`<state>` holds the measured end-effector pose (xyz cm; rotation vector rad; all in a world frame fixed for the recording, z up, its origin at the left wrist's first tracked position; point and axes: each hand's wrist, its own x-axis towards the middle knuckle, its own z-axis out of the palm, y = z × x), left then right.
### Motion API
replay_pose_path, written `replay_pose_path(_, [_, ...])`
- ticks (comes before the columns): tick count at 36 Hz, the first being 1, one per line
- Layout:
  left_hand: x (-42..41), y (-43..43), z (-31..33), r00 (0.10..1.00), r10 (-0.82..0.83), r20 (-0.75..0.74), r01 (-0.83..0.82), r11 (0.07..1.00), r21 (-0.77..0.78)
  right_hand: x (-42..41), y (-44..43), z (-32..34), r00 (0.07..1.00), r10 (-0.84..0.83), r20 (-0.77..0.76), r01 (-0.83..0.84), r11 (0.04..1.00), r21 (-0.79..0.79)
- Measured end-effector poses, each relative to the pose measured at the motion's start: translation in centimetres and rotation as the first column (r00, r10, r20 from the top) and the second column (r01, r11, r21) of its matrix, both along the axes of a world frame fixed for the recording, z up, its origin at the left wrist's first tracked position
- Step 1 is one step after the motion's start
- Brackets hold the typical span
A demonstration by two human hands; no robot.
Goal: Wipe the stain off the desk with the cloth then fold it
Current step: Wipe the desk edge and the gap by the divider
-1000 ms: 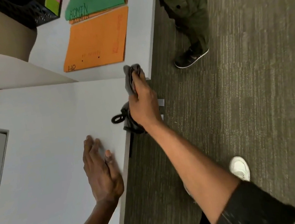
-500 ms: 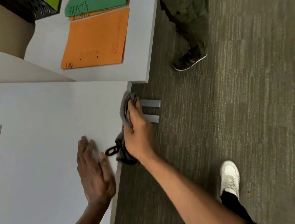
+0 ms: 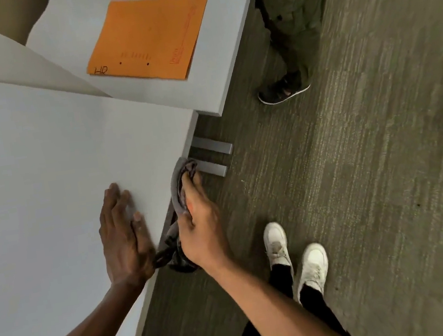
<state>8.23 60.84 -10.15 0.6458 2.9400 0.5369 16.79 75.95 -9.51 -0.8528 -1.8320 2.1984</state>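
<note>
Gripping cloth (image 3: 177, 185), right hand (image 3: 200, 227) at desk (image 3: 45, 178) edge.

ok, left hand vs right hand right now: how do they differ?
The left hand lies flat and open on the desk, holding nothing; the right hand is closed around the grey cloth. The left hand sits fully on the desktop, the right at the desk's edge, partly over the carpet. Both are bare and point away from the person.

R hand (image 3: 199, 228) w/ cloth (image 3: 179, 190) slid back along desk (image 3: 47, 192) edge.
</note>
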Motion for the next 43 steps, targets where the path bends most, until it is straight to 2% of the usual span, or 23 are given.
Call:
replay_pose_path(2, [0.1, 0.1, 0.1, 1.0, -0.008, -0.009, 0.008, 1.0, -0.005, -1.1, 1.2, 0.5, 0.998, -0.034, 0.05, 0.039, 0.996, -0.086])
replay_pose_path(5, [-0.1, 0.0, -0.1, 0.999, -0.017, -0.035, 0.016, 1.0, -0.012, -3.7, 3.6, 1.4, 0.991, -0.115, 0.072, 0.123, 0.983, -0.135])
replay_pose_path(10, [-0.5, -0.4, -0.6, 0.999, -0.016, -0.051, 0.017, 1.0, 0.009, -6.8, 7.9, 1.9, 0.98, -0.18, 0.086, 0.185, 0.981, -0.058])
replay_pose_path(17, [-0.5, -0.4, -0.7, 0.998, -0.009, -0.057, 0.009, 1.0, -0.003, -4.3, 4.2, 2.2, 0.989, -0.108, 0.105, 0.109, 0.994, -0.005])
replay_pose_path(21, [-0.6, -0.3, -0.8, 0.998, -0.006, -0.063, 0.005, 1.0, -0.025, -2.2, 1.5, 2.2, 0.993, -0.044, 0.111, 0.048, 0.998, -0.035])
replay_pose_path(27, [-0.4, 0.8, 0.4, 0.996, -0.016, -0.084, 0.009, 0.996, -0.091, -4.2, 5.7, 1.4, 0.987, -0.074, 0.145, 0.093, 0.988, -0.126])
replay_pose_path(29, [-0.6, 1.7, 0.9, 0.996, 0.02, -0.091, -0.028, 0.996, -0.088, -5.5, 8.1, 1.0, 0.987, -0.105, 0.12, 0.121, 0.984, -0.131])
replay_pose_path(31, [-1.0, 3.4, 1.6, 0.986, 0.154, -0.065, -0.158, 0.985, -0.065, -6.5, 10.6, 0.4, 0.989, -0.108, 0.098, 0.125, 0.975, -0.183])
replay_pose_path(34, [-1.3, 7.0, 2.2, 0.928, 0.364, -0.08, -0.365, 0.931, -0.003, -7.0, 14.1, -0.4, 0.997, -0.023, 0.073, 0.038, 0.977, -0.211])
replay_pose_path(37, [-1.4, 11.1, 2.3, 0.879, 0.463, -0.115, -0.463, 0.886, 0.032, -6.9, 17.2, -1.2, 0.988, 0.15, 0.026, -0.142, 0.968, -0.206])
replay_pose_path(43, [-1.7, 18.0, 1.8, 0.774, 0.62, -0.124, -0.621, 0.783, 0.037, -5.4, 22.7, -2.7, 0.874, 0.486, 0.022, -0.472, 0.857, -0.208])
